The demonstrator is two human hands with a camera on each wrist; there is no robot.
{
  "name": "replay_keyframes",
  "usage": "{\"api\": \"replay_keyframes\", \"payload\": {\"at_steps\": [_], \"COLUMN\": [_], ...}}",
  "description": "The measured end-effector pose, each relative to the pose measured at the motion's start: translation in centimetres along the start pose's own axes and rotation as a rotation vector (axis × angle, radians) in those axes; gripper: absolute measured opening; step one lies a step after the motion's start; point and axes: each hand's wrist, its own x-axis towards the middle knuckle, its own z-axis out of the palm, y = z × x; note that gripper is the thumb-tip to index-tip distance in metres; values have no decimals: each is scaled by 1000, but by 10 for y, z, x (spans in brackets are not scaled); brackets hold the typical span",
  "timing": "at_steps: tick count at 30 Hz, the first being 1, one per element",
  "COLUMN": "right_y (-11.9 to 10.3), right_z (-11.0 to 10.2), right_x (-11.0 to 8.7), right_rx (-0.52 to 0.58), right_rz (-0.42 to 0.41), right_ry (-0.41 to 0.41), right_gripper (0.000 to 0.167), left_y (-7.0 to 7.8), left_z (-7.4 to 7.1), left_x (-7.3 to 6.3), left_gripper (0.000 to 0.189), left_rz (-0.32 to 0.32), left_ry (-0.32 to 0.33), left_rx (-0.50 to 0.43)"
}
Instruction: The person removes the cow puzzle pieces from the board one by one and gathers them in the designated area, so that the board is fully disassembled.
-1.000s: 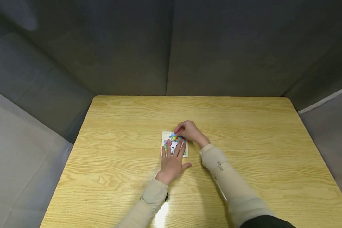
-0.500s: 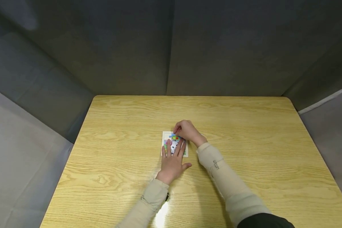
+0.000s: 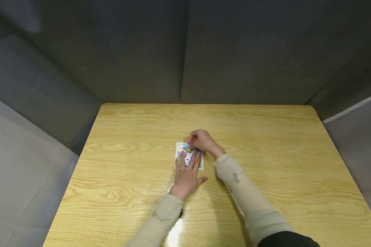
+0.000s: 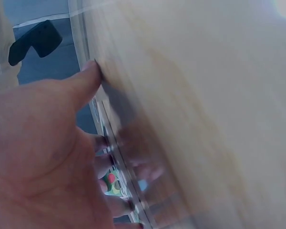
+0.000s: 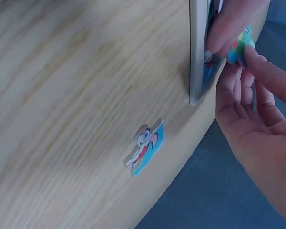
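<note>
Left hand (image 3: 186,176), fingers straight and spread, lies over a white-framed jigsaw puzzle (image 3: 177,148); firm, even pressure there should best steady it. Right hand (image 3: 202,141) pinches a green-and-yellow puzzle piece (image 5: 239,46) at the far edge, best lowered flat. A loose blue piece (image 5: 148,147) lies apart on the wooden table (image 3: 126,147).

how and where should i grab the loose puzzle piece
Pinch the loose puzzle piece across its narrow middle, probably by the two long edges, coming from above: it is longer than wide and appears to lie flat on the table, so its thin rim is the likeliest grip. It lies apart from the puzzle frame, leaving those edges accessible.
</note>
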Motion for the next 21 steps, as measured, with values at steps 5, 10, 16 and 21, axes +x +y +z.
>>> {"api": "replay_keyframes", "payload": {"at_steps": [5,10,16,21], "right_y": [-1,-3,-4,-1], "right_z": [3,3,1,2], "right_x": [-2,-4,-5,-3], "right_rx": [3,19,29,36], "right_rz": [-4,-28,-26,-20], "right_ry": [-13,-14,-16,-16], "right_gripper": [10,10,10,10], "left_y": [1,1,0,-1], "left_z": [0,-2,-2,-1], "left_x": [0,-1,-2,-2], "left_gripper": [88,88,88,88], "left_rz": [2,1,1,1], "left_ry": [0,-8,-7,1], "left_rx": [7,13,9,-3]}}
